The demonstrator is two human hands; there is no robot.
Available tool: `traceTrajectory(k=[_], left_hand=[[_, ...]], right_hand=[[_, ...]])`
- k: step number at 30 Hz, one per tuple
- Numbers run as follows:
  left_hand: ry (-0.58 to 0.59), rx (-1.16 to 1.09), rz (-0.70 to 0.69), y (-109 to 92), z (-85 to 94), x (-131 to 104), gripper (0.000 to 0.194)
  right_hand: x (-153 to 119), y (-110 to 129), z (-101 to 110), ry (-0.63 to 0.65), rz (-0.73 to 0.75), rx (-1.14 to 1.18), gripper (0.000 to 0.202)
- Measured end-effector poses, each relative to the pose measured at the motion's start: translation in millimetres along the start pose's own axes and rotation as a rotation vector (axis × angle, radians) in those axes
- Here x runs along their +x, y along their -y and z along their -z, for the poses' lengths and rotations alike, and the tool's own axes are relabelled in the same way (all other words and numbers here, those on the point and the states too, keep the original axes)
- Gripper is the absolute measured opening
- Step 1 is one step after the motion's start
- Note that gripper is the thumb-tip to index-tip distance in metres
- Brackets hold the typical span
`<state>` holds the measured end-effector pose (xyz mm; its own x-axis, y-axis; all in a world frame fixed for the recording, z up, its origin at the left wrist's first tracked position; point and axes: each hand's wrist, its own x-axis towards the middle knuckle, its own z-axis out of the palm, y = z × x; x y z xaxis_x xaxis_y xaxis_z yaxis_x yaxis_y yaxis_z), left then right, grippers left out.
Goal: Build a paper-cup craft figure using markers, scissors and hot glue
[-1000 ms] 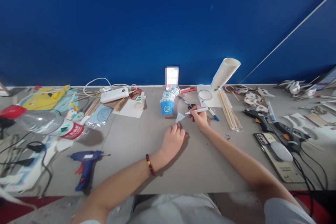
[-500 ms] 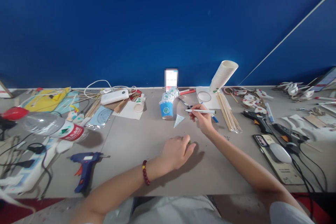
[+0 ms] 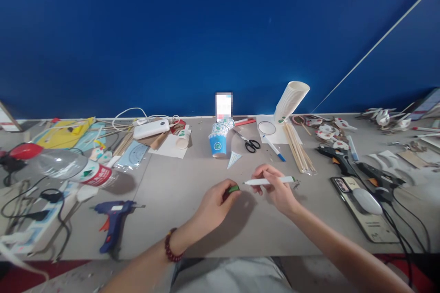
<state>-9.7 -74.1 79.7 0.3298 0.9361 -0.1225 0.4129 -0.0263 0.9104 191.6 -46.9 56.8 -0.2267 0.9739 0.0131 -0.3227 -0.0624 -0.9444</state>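
Note:
My right hand grips a white marker by its barrel, its bare tip pointing left. Between the thumb and fingers of my left hand is a green marker cap, a short gap from that tip. Beyond the hands lies a small paper triangle with blue-green marks. Behind it stands a blue paper cup with a white frilled, patterned rim. Black-handled scissors rest to the cup's right, and a blue-capped marker lies farther right.
A leaning stack of paper cups stands at the back, near wooden sticks. On the right are black glue guns and a phone under a white mouse. A blue glue gun and plastic bottle lie left.
My right hand has drawn the marker back from near the triangle towards my left hand, uncovering the scissors. My left hand has turned, and the green cap shows more clearly.

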Motion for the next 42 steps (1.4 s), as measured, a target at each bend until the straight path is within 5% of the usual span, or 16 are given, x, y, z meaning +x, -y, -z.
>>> traceTrajectory(k=[16,28,34,42], left_hand=[[0.014,0.031,-0.002,0,0.1,-15,0.026],[0.204,0.0,-0.028,-1,7.9,-17,0.034],[0.239,0.106,-0.032,-6,8.6,-23,0.033],[0.255,0.378,-0.198,-13,6.4,-44,0.023]], right_hand=[[-15,-2,-13,0.1,-0.076,-0.163,0.024],[-25,-5,-17,0.189,-0.143,-0.153,0.038],[-35,-14,-18,0.252,0.075,-0.565,0.055],[-63,-31,-34,0.262,0.215,-0.46,0.051]])
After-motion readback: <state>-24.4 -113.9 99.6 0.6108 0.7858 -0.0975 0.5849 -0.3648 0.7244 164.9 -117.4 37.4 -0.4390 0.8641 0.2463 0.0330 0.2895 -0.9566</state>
